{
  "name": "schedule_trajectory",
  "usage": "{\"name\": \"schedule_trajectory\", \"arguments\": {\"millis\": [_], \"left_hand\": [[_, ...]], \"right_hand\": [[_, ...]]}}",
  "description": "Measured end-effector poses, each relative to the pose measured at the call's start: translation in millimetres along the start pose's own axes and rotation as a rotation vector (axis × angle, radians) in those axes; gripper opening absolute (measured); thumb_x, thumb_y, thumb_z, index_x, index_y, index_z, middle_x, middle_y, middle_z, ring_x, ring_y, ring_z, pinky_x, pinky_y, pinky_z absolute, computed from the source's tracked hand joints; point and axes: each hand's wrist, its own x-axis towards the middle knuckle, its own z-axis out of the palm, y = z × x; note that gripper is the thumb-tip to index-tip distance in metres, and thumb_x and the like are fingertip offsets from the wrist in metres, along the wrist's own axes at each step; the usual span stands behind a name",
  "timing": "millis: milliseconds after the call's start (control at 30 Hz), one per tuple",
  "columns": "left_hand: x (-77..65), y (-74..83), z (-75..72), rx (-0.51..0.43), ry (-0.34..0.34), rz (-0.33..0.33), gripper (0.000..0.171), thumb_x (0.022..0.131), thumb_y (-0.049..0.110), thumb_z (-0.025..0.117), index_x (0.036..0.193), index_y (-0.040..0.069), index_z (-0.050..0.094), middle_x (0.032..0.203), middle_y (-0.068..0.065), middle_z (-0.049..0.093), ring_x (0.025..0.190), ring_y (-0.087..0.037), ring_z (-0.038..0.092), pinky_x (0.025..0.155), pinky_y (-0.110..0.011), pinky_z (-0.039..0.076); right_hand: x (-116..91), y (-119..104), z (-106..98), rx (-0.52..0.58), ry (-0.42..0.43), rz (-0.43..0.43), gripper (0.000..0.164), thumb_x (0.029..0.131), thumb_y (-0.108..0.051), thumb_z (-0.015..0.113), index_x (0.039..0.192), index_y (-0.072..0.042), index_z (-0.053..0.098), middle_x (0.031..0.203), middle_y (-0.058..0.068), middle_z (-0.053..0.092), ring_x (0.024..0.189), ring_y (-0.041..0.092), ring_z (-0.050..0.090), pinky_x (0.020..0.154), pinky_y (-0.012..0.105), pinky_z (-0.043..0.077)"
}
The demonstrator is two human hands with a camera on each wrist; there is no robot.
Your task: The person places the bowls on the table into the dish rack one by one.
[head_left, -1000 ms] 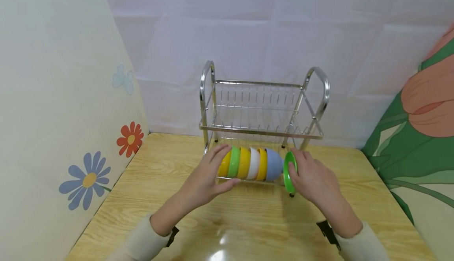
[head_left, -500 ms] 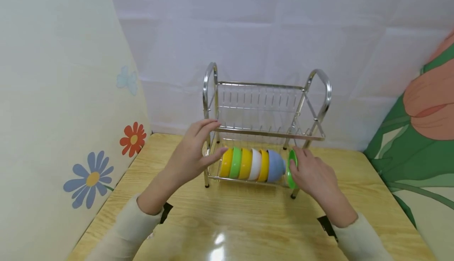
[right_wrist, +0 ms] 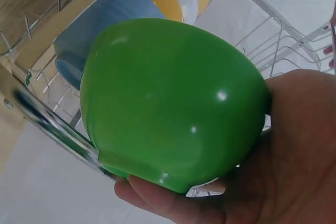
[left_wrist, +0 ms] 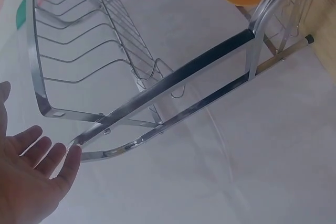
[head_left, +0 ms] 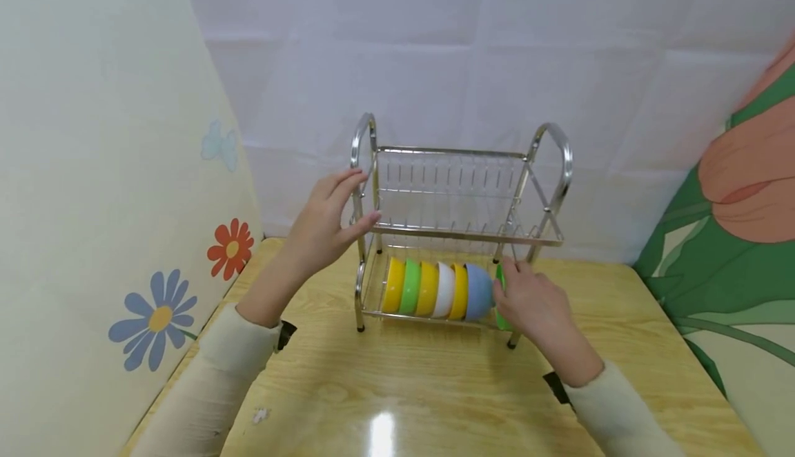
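Observation:
My right hand [head_left: 537,302] grips a green bowl [right_wrist: 173,103] at the right end of the rack's lower tier, its fingers and thumb round the rim and base. Left of it, bowls stand on their sides in a row: a blue bowl [head_left: 478,291], a yellow one, a white bowl [head_left: 444,291], another yellow one, a green one and a yellow bowl [head_left: 393,288] at the far left. My left hand [head_left: 319,229], its fingers spread and holding nothing, is at the upper left of the metal dish rack [head_left: 466,235]. Whether its fingertips touch the frame, I cannot tell.
The rack's upper tier, with its wire dividers [head_left: 448,175], rises above the bowls. It stands on a wooden table [head_left: 397,388] against a white cloth backdrop [head_left: 422,84]. Flower-printed panels flank the left and right sides.
My left hand has left the row of bowls and moved up and left to the rack's upper frame. The right hand has brought the green bowl slightly left, into the rack's right end.

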Motion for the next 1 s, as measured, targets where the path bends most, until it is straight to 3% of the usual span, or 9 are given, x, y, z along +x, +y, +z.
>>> {"name": "schedule_trajectory", "arguments": {"millis": [167, 267, 500, 700, 767, 1000], "left_hand": [[14.6, -1.8, -5.2, 0.035, -0.027, -0.024, 0.070, 0.097, 0.037, 0.069, 0.153, 0.004, 0.042, 0.159, -0.015, 0.037, 0.140, -0.034, 0.040, 0.113, -0.051, 0.042], [27.3, -5.2, -9.2, 0.061, -0.049, -0.047, 0.072, 0.098, 0.040, 0.066, 0.154, 0.004, 0.039, 0.161, -0.014, 0.035, 0.146, -0.033, 0.034, 0.119, -0.050, 0.034], [54.5, -15.8, -15.3, 0.073, -0.115, -0.096, 0.074, 0.100, 0.045, 0.062, 0.157, 0.007, 0.035, 0.164, -0.012, 0.030, 0.150, -0.033, 0.028, 0.123, -0.049, 0.026], [69.6, -21.0, -15.2, 0.063, -0.175, -0.138, 0.078, 0.100, 0.049, 0.059, 0.159, 0.006, 0.031, 0.166, -0.012, 0.025, 0.152, -0.032, 0.024, 0.124, -0.049, 0.022], [72.6, -22.3, -14.8, 0.063, -0.195, -0.156, 0.079, 0.100, 0.051, 0.058, 0.160, 0.007, 0.028, 0.167, -0.010, 0.022, 0.153, -0.031, 0.022, 0.125, -0.049, 0.021], [81.0, -27.0, -11.7, 0.071, -0.234, -0.181, 0.081, 0.101, 0.054, 0.055, 0.162, 0.011, 0.023, 0.169, -0.005, 0.016, 0.154, -0.030, 0.018, 0.126, -0.047, 0.017]], "right_hand": [[3.2, -2.7, 2.3, 0.000, -0.013, 0.015, 0.056, 0.107, -0.032, 0.038, 0.155, -0.003, 0.034, 0.146, 0.030, 0.045, 0.111, 0.054, 0.056, 0.079, 0.064, 0.053], [3.6, -5.3, 1.5, -0.021, -0.009, 0.016, 0.055, 0.107, -0.030, 0.039, 0.154, -0.001, 0.035, 0.142, 0.031, 0.048, 0.106, 0.052, 0.058, 0.075, 0.062, 0.054], [1.9, -15.8, 1.2, -0.115, 0.035, -0.001, 0.050, 0.106, -0.027, 0.044, 0.143, 0.007, 0.044, 0.113, 0.028, 0.057, 0.074, 0.038, 0.058, 0.048, 0.044, 0.050], [2.8, -19.4, 2.9, -0.128, 0.078, 0.003, 0.040, 0.105, -0.026, 0.047, 0.128, 0.006, 0.049, 0.091, 0.020, 0.054, 0.066, 0.032, 0.052, 0.044, 0.040, 0.045], [4.7, -19.8, 3.3, -0.129, 0.074, 0.004, 0.040, 0.105, -0.027, 0.047, 0.128, 0.006, 0.050, 0.094, 0.021, 0.055, 0.068, 0.033, 0.053, 0.046, 0.041, 0.046], [15.4, -19.8, 5.7, -0.115, 0.036, 0.038, 0.052, 0.107, -0.030, 0.042, 0.149, 0.001, 0.040, 0.124, 0.027, 0.055, 0.091, 0.044, 0.059, 0.056, 0.048, 0.053]]}}
